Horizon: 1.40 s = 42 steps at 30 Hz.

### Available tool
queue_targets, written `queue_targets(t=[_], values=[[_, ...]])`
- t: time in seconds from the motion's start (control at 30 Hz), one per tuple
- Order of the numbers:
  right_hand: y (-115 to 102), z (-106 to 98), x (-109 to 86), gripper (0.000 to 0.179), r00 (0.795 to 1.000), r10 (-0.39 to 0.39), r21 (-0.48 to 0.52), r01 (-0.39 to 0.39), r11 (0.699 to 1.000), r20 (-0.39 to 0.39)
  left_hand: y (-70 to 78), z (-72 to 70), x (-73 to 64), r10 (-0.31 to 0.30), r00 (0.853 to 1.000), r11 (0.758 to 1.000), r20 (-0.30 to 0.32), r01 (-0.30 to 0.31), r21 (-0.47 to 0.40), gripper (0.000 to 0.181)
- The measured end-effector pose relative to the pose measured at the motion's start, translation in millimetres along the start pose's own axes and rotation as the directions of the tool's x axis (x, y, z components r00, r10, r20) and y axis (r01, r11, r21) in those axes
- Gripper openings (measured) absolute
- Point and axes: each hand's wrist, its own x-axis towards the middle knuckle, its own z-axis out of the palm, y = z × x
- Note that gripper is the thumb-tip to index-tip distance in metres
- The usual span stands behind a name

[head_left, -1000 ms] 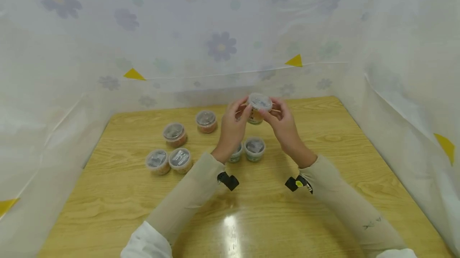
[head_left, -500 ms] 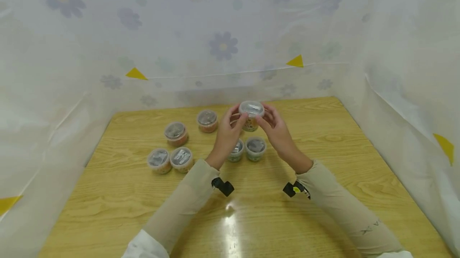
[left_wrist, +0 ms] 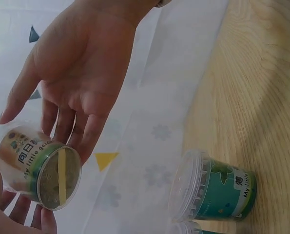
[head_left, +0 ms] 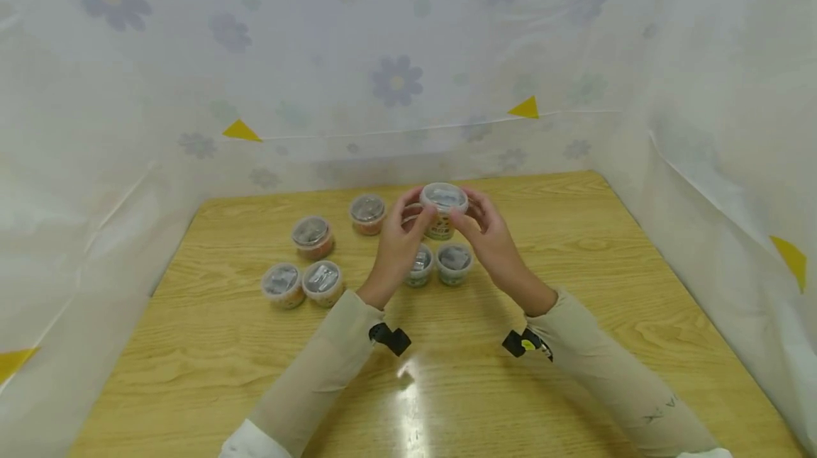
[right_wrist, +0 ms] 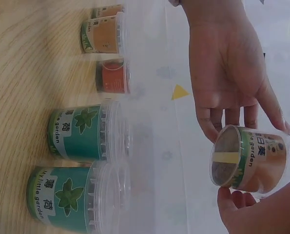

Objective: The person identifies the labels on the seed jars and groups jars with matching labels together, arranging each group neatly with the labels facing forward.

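My left hand [head_left: 397, 245] and right hand [head_left: 501, 245] hold one lidded plastic cup [head_left: 443, 199] between them, with thumbs on its near side and fingers round the sides. In the left wrist view this cup [left_wrist: 52, 170] is clear, with a printed "My little garden" label and a yellow strip across its base. The right wrist view shows the cup [right_wrist: 261, 161] well above the table. Just nearer to me stand two green-labelled cups, the right one [head_left: 454, 264] in plain sight and the left one [head_left: 419, 266] partly behind my left forearm.
On the left of the wooden table [head_left: 210, 352] stand two orange-brown cups [head_left: 290, 286] side by side. Behind them are two reddish cups [head_left: 313, 237], set apart. White flowered sheeting [head_left: 306, 54] with yellow triangles surrounds the table on three sides.
Both hands have brought the held cup a little left and closer to me, and its printed side has come more into view. The standing cups have stayed in place.
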Motion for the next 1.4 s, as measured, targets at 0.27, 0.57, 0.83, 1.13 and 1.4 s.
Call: queue_targets(t=[0.27,0.57,0.83,1.13,1.4], values=[[0,2,-4.8,0.052,1.000,0.004,-0.023,-0.004,1.000,0.016,2.2,-0.7,-8.7,0.012,1.000,1.000,0.022,-0.011,-0.009,0.045],[19,15,-14.5,0.050,1.000,0.026,0.026,-0.026,0.999,-0.001,-3.8,-14.7,-28.3,-0.021,1.000,0.995,-0.013,0.022,0.100,0.049],[21,51,-25.7,0.054,0.999,0.043,0.031,-0.042,0.999,-0.008,-9.6,-27.2,-58.0,-0.040,0.987,0.987,-0.154,0.062,0.146,0.045],[24,87,-33.6,0.054,0.999,0.042,0.062,-0.042,0.997,-0.003,-24.2,-41.3,-87.8,-0.057,0.948,0.987,-0.312,0.101,0.127,0.041],[34,109,-35.6,0.053,1.000,0.018,0.113,-0.020,0.993,0.019,-34.2,-53.8,-103.3,-0.031,0.925,0.985,-0.380,0.093,0.148,0.041]])
